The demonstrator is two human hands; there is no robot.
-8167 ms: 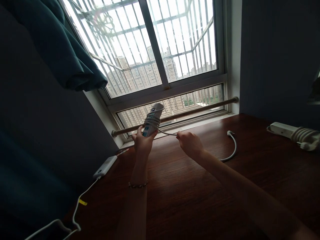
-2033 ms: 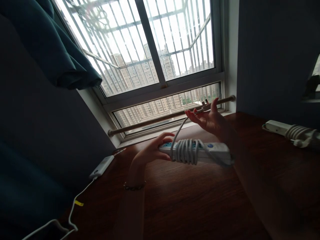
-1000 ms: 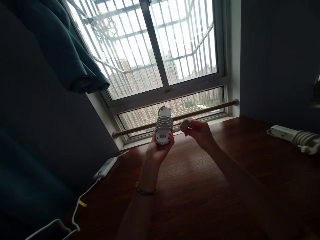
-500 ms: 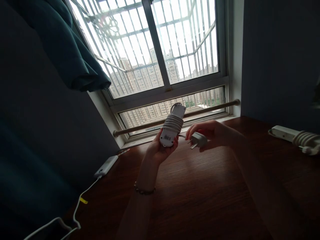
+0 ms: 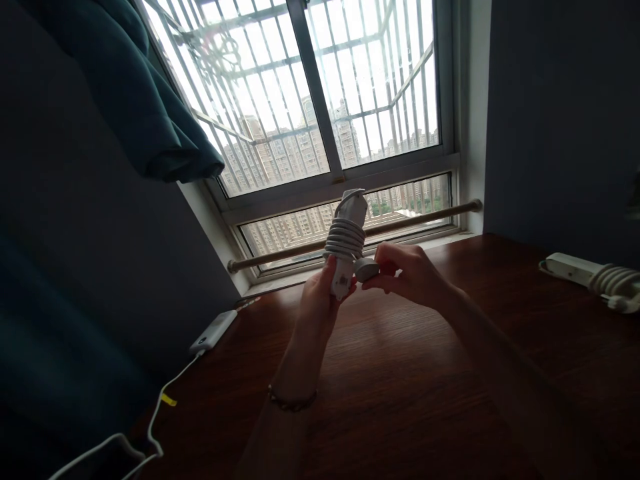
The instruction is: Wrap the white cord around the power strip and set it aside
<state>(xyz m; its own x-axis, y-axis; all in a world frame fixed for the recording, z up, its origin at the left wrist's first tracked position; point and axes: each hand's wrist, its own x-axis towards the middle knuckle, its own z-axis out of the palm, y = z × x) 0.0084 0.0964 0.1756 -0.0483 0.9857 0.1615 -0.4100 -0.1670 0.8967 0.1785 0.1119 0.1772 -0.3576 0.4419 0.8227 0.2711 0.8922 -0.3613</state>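
Note:
My left hand grips the lower end of a white power strip and holds it upright above the dark wooden table. Its white cable is coiled in several turns around the strip's middle. My right hand pinches the cable's plug and presses it against the strip's side, just below the coils. A bracelet sits on my left wrist.
A second white power strip with coiled cable lies at the table's right edge. A white power bank with a trailing cable lies at the left by the wall. A rod runs along the window sill. A teal curtain hangs upper left.
Earlier the cable was being wound around the strip. In the last half second my right hand brought the plug from beside the strip up against it, and the strip turned more upright.

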